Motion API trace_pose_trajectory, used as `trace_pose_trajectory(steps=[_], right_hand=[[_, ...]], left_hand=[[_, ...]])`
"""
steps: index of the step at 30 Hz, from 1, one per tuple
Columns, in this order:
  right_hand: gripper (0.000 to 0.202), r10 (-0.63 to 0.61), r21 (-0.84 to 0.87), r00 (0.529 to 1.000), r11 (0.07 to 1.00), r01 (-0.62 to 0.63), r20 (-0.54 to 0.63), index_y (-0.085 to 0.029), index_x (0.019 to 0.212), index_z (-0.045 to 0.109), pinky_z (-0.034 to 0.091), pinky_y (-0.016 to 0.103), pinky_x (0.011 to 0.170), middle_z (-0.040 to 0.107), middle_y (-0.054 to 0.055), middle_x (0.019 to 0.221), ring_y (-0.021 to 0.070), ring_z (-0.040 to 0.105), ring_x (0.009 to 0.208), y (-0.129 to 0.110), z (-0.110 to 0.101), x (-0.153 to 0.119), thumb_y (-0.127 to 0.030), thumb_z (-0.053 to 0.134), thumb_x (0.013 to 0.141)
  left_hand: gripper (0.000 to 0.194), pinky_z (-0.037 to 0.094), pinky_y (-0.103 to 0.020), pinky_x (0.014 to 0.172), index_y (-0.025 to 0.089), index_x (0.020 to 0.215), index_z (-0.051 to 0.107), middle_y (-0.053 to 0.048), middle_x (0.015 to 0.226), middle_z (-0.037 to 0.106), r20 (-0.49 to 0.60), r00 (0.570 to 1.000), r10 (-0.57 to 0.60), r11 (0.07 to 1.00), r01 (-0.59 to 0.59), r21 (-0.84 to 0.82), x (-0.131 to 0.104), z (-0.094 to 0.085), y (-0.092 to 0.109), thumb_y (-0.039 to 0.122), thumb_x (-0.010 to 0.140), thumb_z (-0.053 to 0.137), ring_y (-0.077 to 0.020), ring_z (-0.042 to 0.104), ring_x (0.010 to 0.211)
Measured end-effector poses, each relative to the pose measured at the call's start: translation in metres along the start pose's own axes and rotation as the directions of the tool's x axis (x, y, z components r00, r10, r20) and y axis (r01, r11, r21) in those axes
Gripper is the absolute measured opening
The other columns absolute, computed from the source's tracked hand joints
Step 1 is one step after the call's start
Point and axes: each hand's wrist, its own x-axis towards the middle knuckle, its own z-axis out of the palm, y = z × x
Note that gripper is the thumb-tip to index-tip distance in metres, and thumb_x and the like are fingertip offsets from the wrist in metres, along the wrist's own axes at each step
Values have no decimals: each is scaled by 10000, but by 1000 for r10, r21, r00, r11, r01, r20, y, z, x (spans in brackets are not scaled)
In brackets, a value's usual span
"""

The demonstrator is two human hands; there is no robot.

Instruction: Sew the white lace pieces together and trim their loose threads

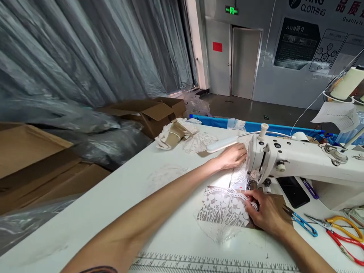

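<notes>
White lace lies on the sewing machine's bed, partly over a brown piece, and runs up to the needle area. My right hand is in front of the needle, thumb and fingers pinching the lace's right edge. My left hand is curled beside the machine head, behind the needle, closed over the far stretch of lace; its fingertips are partly hidden. The white sewing machine stands on the right, its lamp lighting the lace. The presser foot is mostly hidden behind the head and my right fingers.
Right of my right hand lie blue thread snips, red-handled scissors, yellow-handled scissors and a black phone. A printed ruler runs along the front. A lace bundle sits at the back; cardboard boxes stand left.
</notes>
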Motion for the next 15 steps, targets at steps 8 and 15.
trace_pose_trajectory(steps=[8, 15], right_hand=[[237, 32, 12, 999, 999, -33, 32, -176, 1072, 698, 492, 311, 698, 718, 68, 867, 215, 662, 764, -3, -7, 3, -222, 572, 877], [153, 76, -2, 985, 997, -78, -156, -153, 919, 687, 469, 271, 631, 650, 56, 798, 165, 587, 658, 6, -18, 0, -228, 556, 893]], left_hand=[[276, 451, -368, 929, 187, 1043, 673, -93, 1035, 694, 206, 971, 118, 989, -133, 60, -34, 1, 11, 274, 954, 427, -248, 623, 976], [289, 479, -379, 908, 157, 1085, 677, -119, 1065, 691, 94, 990, 103, 990, -111, 88, -51, 2, 18, 229, 985, 416, -242, 634, 1015]])
